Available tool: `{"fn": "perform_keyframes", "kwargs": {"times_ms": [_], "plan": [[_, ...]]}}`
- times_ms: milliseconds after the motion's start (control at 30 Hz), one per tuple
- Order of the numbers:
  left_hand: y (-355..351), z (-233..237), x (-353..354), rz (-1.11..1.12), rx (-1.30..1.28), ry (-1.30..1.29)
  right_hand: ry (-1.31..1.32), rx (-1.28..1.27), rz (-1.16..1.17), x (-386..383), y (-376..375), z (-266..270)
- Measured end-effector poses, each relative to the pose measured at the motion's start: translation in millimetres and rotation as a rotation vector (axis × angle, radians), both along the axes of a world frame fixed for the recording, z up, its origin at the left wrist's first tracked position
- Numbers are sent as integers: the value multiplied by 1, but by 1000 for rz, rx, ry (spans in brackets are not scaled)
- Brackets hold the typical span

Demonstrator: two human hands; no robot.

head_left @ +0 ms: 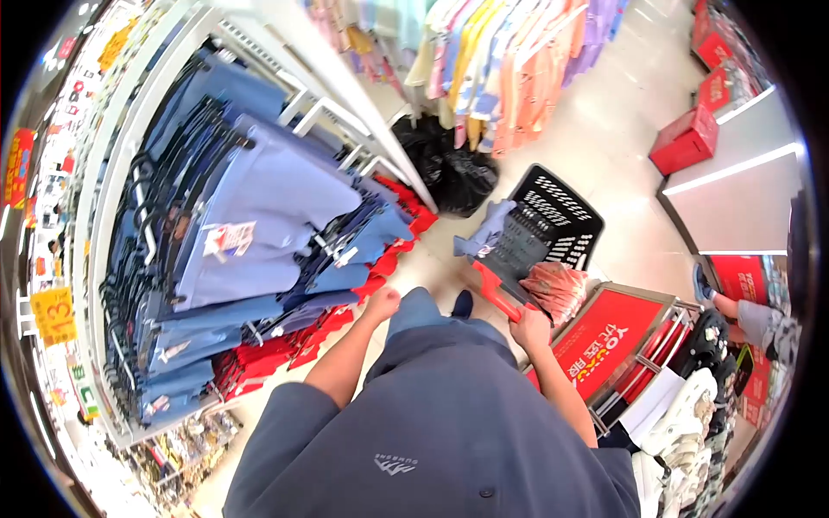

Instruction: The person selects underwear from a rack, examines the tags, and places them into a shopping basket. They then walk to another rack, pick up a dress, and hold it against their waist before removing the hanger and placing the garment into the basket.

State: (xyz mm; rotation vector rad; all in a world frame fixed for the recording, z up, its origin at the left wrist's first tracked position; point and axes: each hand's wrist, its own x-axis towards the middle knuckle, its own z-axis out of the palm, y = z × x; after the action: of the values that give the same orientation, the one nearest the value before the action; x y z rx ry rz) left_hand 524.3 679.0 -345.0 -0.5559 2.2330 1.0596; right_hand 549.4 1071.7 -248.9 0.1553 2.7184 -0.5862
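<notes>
My right hand [529, 328] is closed round the end of the red handle [496, 292] of a black shopping basket [560, 211]. The basket leans at an angle in front of my legs. A blue-grey garment [488, 231] hangs over its left side, and an orange-and-white striped garment [555, 290] lies at the near right, close to my right hand. My left hand [382, 305] is curled into a loose fist beside the clothes rack, with nothing visible in it. Nearest to it are blue shorts [259, 211] on hangers and red garments [285, 356] below them.
A white rack [367, 112] stands at the left. Pastel clothes [501, 65] hang ahead, near black plastic bags [445, 164] on the floor. At the right are a red sign [609, 337], shoes [682, 423], red boxes [685, 140] and another person's leg [725, 304].
</notes>
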Motion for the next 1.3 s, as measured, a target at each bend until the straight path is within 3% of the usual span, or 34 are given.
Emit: {"fn": "perform_keyframes", "kwargs": {"times_ms": [33, 67, 100, 200, 233, 267, 300, 333, 400, 433, 500, 533, 567, 600, 633, 700, 800, 867, 967, 1133, 1233, 1300], "plan": [[7, 31, 3, 38, 30, -45, 11, 2, -11, -7, 3, 7], [-11, -7, 24, 19, 15, 52, -2, 5, -19, -14, 7, 8], [-4, 15, 30, 71, 28, -27, 14, 1, -19, -20, 11, 5], [-8, 16, 55, 203, 64, -256, 15, 11, -24, -37, 25, 3], [-16, 3, 65, 133, 39, -268, 3, 20, -18, -45, 29, 3], [-15, 11, 63, 12, -28, -307, 8, 25, -38, -54, 33, 4], [-33, -11, 68, -682, -194, -66, 4, 32, -37, -61, 37, 5], [-22, -1, 67, -253, -47, -212, -6, 39, -37, -66, 40, 8], [-9, 12, 53, 167, 136, -242, -44, 52, -85, -77, 47, 10], [-8, 7, 36, 153, 148, -237, -38, 46, -74, -83, 51, 9], [-11, -10, -10, -545, -138, -159, -17, 28, -70, -101, 60, 18], [-10, -17, -34, -728, -121, -10, -14, 32, -75, -109, 64, 19], [1, -25, -46, -305, -107, 34, -26, 43, -71, -114, 68, 20], [24, 5, -78, -130, -85, -81, -36, 53, -65, -121, 73, 19], [23, -20, -95, -76, -51, 2, -57, 69, -69, -128, 78, 19], [51, 13, -148, -290, -181, 269, -55, 61, -98, -141, 89, 17], [111, 75, -225, -290, 82, 562, -26, 40, -109, -159, 110, 6], [167, 152, -278, -321, 190, 759, -16, 88, -83, -173, 122, 3], [227, 225, -345, -285, 227, 855, -26, 76, -73, -192, 139, -1], [284, 245, -402, -313, 160, 1005, -15, 24, -65, -231, 175, 1], [305, 251, -411, -141, -39, 904, -27, -4, -76, -255, 203, 2], [314, 253, -414, -26, -2, 849, -41, 6, -59, -273, 225, -12]]}}
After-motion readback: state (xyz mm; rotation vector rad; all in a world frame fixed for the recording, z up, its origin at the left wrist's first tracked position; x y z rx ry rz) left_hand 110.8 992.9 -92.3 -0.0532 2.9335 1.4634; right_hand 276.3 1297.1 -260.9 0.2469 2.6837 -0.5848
